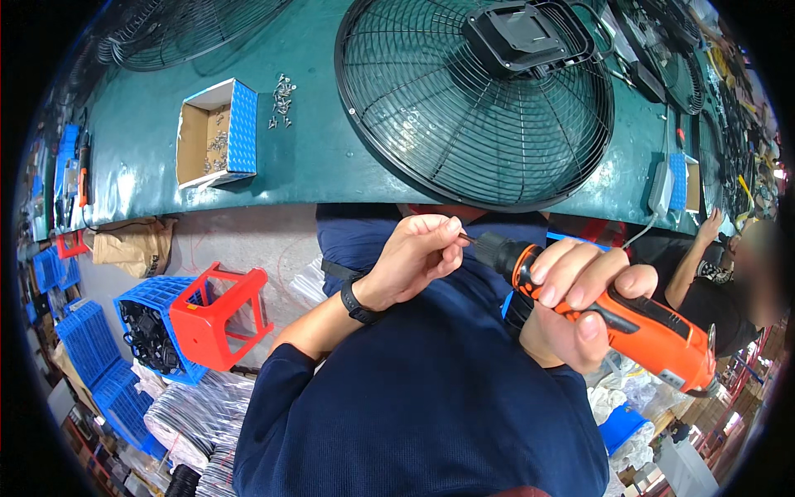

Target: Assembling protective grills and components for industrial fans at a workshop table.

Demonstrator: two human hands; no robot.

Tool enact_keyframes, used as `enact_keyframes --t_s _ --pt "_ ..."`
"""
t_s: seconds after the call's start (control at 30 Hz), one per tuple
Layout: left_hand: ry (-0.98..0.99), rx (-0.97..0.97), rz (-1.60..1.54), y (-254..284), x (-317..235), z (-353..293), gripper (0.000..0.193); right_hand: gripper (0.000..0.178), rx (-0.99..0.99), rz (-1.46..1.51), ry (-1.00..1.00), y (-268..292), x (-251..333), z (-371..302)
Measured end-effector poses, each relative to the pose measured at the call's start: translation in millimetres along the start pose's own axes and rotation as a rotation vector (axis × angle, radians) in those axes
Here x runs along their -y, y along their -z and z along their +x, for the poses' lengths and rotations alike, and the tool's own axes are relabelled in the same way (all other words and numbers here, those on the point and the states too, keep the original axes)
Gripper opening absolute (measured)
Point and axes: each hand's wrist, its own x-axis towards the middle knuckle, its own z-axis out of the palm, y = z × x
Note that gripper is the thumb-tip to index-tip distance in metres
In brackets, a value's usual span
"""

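Note:
An orange and black electric screwdriver (pixel 638 331) lies across my lap side, its body wrapped by my right hand (pixel 580 294). Its black nose and thin bit point left. At the bit's tip, my left hand (pixel 418 257) pinches with thumb and fingertips; whatever small piece is between them is too small to name. A black wristband is on my left wrist. Just beyond both hands, a round black wire fan grille (pixel 472 108) with a black motor housing (pixel 526 37) rests on the green table (pixel 315 166).
An open blue-and-white box (pixel 244 128) of screws stands on the table, with loose screws (pixel 283 99) beside it. Another fan is at right. A red stool (pixel 219 319) leans by a blue crate (pixel 157 290) of black parts at lower left. Another person (pixel 733 286) works at right.

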Motion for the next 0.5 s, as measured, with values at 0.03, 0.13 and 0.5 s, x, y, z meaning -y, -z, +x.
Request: enact_keyframes --t_s 0.03,0.13,0.5 --pt "-0.001 0.001 -0.001 1 0 1 0.021 0.041 -0.005 -0.011 0.002 0 0 -1" --pt "0.003 0.023 -0.024 1 1 2 0.02 0.04 -0.031 -0.017 -0.003 1 0 -2" --pt "0.101 -0.037 -0.255 -4 4 17 0.017 0.044 -0.017 -0.164 0.055 1 -10 -7"
